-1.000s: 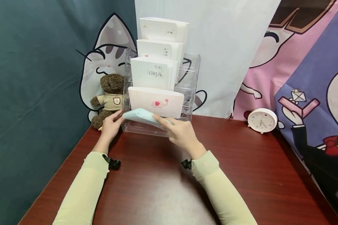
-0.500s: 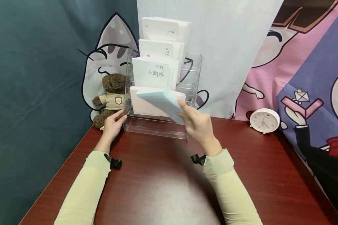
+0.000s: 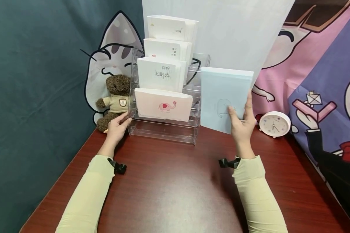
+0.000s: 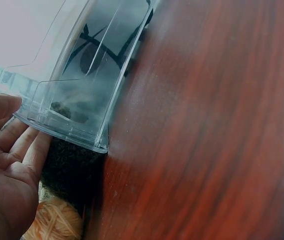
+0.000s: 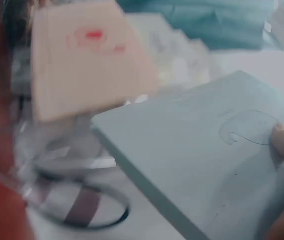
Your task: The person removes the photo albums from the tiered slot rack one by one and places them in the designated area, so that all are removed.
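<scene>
My right hand [image 3: 243, 127] grips a light blue book [image 3: 218, 87] by its right side, thumb on the cover and fingers behind. The book is upright in the air, just right of the clear tiered rack [image 3: 163, 137]; its cover also shows in the right wrist view. At the rack's left side my left hand [image 3: 116, 129] pinches the clear side panel [image 4: 72, 127] between thumb and fingers, as the left wrist view shows. A pink elephant book [image 3: 151, 105] stands in a lower tier. Above it are pale books [image 3: 154, 72] on several tiers. The lowest tier holds no book.
A brown teddy bear [image 3: 116, 85] sits against the rack's left side. A white alarm clock [image 3: 275, 124] stands at the back right of the dark red wooden table [image 3: 169, 187]. Printed curtains [image 3: 227, 32] hang close behind.
The blue book has moved from in front of the rack to the right, turning upright with its cover facing me. The elephant book is fully uncovered. My left hand stays at the rack.
</scene>
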Tool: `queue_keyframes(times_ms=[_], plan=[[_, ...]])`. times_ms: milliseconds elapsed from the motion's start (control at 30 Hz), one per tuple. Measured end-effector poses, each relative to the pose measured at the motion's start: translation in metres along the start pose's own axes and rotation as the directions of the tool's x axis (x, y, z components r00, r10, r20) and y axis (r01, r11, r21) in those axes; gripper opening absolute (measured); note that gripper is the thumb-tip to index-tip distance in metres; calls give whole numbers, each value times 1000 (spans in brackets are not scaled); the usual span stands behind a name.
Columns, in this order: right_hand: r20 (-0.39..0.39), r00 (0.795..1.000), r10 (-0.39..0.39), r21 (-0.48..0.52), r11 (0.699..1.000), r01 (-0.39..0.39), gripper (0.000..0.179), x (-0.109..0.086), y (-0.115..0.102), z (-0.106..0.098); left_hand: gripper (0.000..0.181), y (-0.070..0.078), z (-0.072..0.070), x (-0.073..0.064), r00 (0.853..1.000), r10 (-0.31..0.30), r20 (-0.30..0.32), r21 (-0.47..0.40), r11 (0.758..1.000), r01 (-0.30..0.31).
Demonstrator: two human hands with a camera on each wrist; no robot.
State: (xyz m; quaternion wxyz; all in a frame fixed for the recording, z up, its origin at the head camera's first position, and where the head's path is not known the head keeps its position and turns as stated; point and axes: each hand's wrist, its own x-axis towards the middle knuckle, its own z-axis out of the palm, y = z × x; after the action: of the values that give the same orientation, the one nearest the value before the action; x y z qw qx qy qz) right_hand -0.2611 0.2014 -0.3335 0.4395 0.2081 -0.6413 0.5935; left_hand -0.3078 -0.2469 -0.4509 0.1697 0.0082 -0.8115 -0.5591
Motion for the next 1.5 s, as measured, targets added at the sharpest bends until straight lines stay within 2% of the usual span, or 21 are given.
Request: queue_keyframes(times_ms=[67, 133, 233, 267, 333, 467, 533, 600, 633, 767, 900, 1000, 1233, 1500], plan=[[-21, 998, 67, 9, 998, -67, 75, -1, 8, -11, 46, 1, 0, 1, 1000, -2, -2, 2, 1000, 2], [-31, 991, 127, -32, 991, -128, 75, -3, 19, -21, 46, 0, -1, 1, 1000, -6, -4, 7, 1000, 6], [-33, 968, 248, -101, 963, -250, 75, -9, 42, -34, 46, 0, -1, 1, 1000, -11, -2, 13, 1000, 11], [-32, 953, 300, -109, 947, -302, 76, -12, 50, -37, 46, 0, -1, 2, 1000, -12, -2, 13, 1000, 12], [-30, 912, 410, -115, 905, -411, 77, -19, 69, -41, 46, 0, -2, 2, 1000, -13, -1, 18, 1000, 13], [-24, 806, 591, -168, 793, -586, 80, -41, 114, -48, 47, 1, 0, 1, 1000, -23, 2, 28, 999, 23], [-16, 759, 651, -201, 741, -640, 80, -53, 134, -51, 47, 1, 1, 1, 1000, -28, 1, 26, 999, 28], [-11, 719, 695, -217, 700, -680, 80, -62, 145, -52, 47, 1, 1, 1, 1000, -29, -2, 26, 999, 29], [-6, 703, 712, -210, 686, -697, 81, -65, 148, -53, 47, 1, 1, 1, 1000, -29, -3, 26, 999, 29], [12, 668, 744, -217, 654, -725, 82, -71, 155, -58, 47, 2, 1, 0, 1000, -28, -4, 24, 999, 28], [46, 657, 752, -280, 641, -714, 81, -72, 156, -62, 47, 2, 1, 0, 1000, -28, -1, 16, 999, 28], [81, 658, 749, -342, 641, -687, 78, -73, 156, -63, 47, 1, 1, 0, 1000, -26, 0, 16, 1000, 26], [109, 638, 762, -401, 621, -673, 73, -74, 158, -63, 46, 1, 0, -1, 1000, -25, -5, 23, 999, 25], [123, 641, 758, -496, 606, -621, 71, -74, 162, -65, 46, 1, 2, 0, 1000, -14, -2, -1, 1000, 14]])
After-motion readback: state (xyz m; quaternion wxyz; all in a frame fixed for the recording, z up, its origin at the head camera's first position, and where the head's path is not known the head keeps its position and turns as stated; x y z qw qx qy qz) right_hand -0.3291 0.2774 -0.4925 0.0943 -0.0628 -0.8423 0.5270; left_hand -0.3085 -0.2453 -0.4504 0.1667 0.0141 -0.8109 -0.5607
